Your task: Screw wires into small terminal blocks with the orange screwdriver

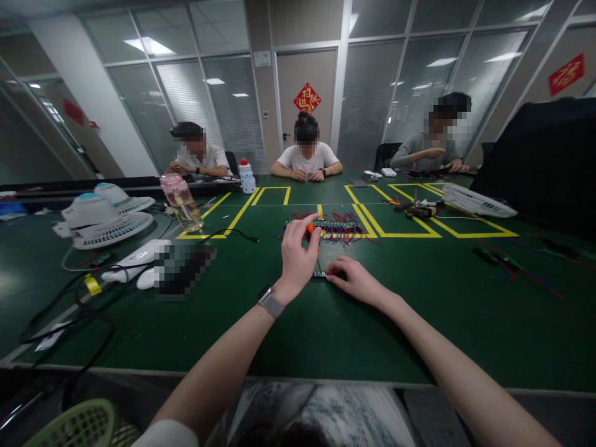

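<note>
Your forearms (pixel 465 366) up front; L hand (pixel 297 251) pinches screwdriver (pixel 310 228) tip-down, R hand (pixel 357 282) pinches PCB (pixel 319 275), long axis L-R.

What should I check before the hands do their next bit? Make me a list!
1. Left hand has the tool: ok, in its fingers.
2. Tool points down at the board: ok.
3. Tip sits exactly right: cannot tell, too small.
4. Right hand is at the board: ok, fingertips by its right end; how firm its grip is, cannot tell.
5. Wire bundle is apart from the board: ok, beyond it.
6. Bottle is away from both hands: ok, off left.
</note>
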Action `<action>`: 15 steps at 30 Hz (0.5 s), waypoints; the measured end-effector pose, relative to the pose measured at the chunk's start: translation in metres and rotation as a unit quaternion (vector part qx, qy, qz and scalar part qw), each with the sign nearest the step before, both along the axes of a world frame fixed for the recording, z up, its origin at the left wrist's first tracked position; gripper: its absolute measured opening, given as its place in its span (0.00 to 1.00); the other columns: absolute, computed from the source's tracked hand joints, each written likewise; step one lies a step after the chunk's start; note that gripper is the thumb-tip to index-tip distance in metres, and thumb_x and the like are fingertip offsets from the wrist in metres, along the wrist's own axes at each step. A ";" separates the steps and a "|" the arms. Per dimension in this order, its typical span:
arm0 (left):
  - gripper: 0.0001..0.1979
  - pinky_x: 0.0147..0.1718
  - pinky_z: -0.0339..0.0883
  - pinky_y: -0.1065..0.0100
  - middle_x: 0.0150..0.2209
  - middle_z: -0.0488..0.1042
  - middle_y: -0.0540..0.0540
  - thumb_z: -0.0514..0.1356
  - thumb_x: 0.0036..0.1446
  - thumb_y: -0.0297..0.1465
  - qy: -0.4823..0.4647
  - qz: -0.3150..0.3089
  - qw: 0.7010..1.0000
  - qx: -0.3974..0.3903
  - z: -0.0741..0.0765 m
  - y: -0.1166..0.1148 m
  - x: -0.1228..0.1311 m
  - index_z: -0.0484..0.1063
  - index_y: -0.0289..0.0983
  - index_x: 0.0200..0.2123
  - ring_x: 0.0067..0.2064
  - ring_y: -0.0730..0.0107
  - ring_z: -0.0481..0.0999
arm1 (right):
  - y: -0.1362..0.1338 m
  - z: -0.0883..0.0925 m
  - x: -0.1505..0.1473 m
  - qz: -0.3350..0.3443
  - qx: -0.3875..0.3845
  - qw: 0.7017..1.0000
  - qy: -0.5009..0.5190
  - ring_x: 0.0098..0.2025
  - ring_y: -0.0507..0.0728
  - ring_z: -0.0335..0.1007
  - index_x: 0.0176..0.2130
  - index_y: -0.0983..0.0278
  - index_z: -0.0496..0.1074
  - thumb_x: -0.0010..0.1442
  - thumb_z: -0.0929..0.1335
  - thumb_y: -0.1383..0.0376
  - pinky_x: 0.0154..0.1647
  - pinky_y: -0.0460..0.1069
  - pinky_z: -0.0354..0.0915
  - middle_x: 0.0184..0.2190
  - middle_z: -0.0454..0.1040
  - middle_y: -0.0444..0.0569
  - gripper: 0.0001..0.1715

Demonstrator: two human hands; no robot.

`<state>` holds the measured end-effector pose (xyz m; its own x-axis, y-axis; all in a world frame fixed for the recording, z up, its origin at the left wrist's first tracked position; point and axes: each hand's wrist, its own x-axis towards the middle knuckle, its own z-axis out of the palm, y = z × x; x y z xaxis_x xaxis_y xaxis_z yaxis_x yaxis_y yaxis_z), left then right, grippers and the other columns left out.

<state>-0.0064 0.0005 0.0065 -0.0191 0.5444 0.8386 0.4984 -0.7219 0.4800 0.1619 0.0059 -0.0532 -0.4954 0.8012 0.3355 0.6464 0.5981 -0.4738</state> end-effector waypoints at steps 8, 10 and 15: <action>0.15 0.46 0.63 0.63 0.43 0.72 0.45 0.50 0.63 0.27 0.005 -0.007 1.000 -0.012 0.000 0.000 0.000 0.67 0.39 0.51 0.44 0.67 0.70 | 0.000 -0.001 0.000 0.003 0.001 1.000 0.003 0.35 0.55 0.66 0.35 0.65 0.73 0.58 0.67 0.67 0.37 0.49 0.62 0.32 0.69 0.48 0.05; 0.14 0.46 0.62 0.63 0.42 0.72 0.45 0.52 0.62 0.28 0.008 0.006 1.000 -0.004 0.000 0.000 0.000 0.68 0.40 0.50 0.44 0.67 0.69 | 0.000 -0.001 0.000 0.003 0.001 1.000 -0.001 0.35 0.54 0.66 0.35 0.65 0.72 0.58 0.67 0.67 0.38 0.49 0.62 0.32 0.69 0.48 0.04; 0.14 0.47 0.63 0.63 0.43 0.71 0.45 0.54 0.61 0.31 0.010 0.001 1.000 -0.006 -0.002 0.001 0.000 0.67 0.40 0.51 0.45 0.66 0.69 | 0.000 -0.001 -0.001 0.002 0.001 1.000 -0.005 0.35 0.54 0.66 0.35 0.65 0.72 0.58 0.67 0.67 0.37 0.48 0.62 0.32 0.69 0.48 0.04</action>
<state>-0.0065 0.0016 0.0050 -0.0030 0.5540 0.8325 0.5093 -0.7156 0.4781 0.1613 0.0060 -0.0538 -0.5025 0.7978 0.3333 0.6477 0.6027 -0.4662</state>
